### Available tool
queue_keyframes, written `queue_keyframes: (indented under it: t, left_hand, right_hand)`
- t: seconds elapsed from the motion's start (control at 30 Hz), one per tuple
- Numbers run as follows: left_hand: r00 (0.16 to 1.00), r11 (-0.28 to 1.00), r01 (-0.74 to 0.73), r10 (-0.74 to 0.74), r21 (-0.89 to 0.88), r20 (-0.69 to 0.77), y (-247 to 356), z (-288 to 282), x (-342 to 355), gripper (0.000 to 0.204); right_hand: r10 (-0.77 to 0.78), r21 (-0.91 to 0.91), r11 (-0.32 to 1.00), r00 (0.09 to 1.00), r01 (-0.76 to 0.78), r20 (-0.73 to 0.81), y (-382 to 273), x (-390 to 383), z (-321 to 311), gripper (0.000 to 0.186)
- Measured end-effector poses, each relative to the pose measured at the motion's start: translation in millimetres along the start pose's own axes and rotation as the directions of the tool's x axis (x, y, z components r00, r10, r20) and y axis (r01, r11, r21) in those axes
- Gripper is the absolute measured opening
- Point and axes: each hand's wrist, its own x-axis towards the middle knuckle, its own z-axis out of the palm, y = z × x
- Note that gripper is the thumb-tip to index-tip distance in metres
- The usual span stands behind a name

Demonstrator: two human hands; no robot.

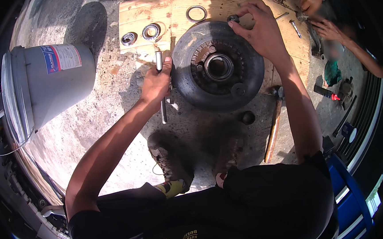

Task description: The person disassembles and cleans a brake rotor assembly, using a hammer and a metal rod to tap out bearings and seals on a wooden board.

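Note:
My left hand (157,84) is closed round a silver metal bar (163,114), upright in the picture, with a thicker cylindrical upper end. It is just left of a dark round brake drum (187,91), which has a hub and bearing ring (218,67) at its centre. Above the drum's upper right rim, my right hand (256,26) pinches a small dark round metal piece (233,18) between thumb and fingers; its exact kind is unclear. A flat dark ring (238,90) rests on the drum's lower right.
Two bearings (151,31) and metal rings (196,14) lie on cardboard (144,12). A grey bucket (60,91) stands left. Right are a wooden-handled hammer (274,129), a red-tipped bottle (326,93) and another person's hands (327,29). A black cap (247,118) sits below the drum.

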Motion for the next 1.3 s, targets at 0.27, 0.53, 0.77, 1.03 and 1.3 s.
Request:
queue_keyframes:
  t: [0.27, 0.53, 0.77, 1.03, 1.3]
  left_hand:
    - [0.999, 0.994, 0.029, -0.024, -0.103, 0.048, 5, -16, -6, 0.052]
    - [0.995, 0.99, -0.066, 0.057, 0.124, 0.076, 15, -7, -5, 0.051]
    - [0.985, 0.934, -0.075, 0.016, 0.349, 0.17, -27, -38, -22, 0.054]
    - [0.959, 0.89, -0.271, 0.215, 0.367, 0.186, -40, -38, -18, 0.048]
    - [0.954, 0.906, -0.3, 0.283, 0.298, 0.099, -28, -32, -22, 0.045]
  right_hand:
    - [0.305, 0.073, 0.942, 0.924, -0.329, 0.232, 19, 13, 22, 0.06]
    - [0.435, 0.154, 0.845, 0.827, -0.511, 0.356, -8, -44, -2, 0.065]
    - [0.158, 0.343, 0.925, 0.987, -0.162, 0.037, -78, -102, -18, 0.044]
    - [0.257, 0.449, 0.857, 0.965, -0.255, 0.058, -76, -103, -18, 0.043]
    - [0.252, 0.43, 0.863, 0.963, -0.266, 0.091, -70, -99, -17, 0.04]
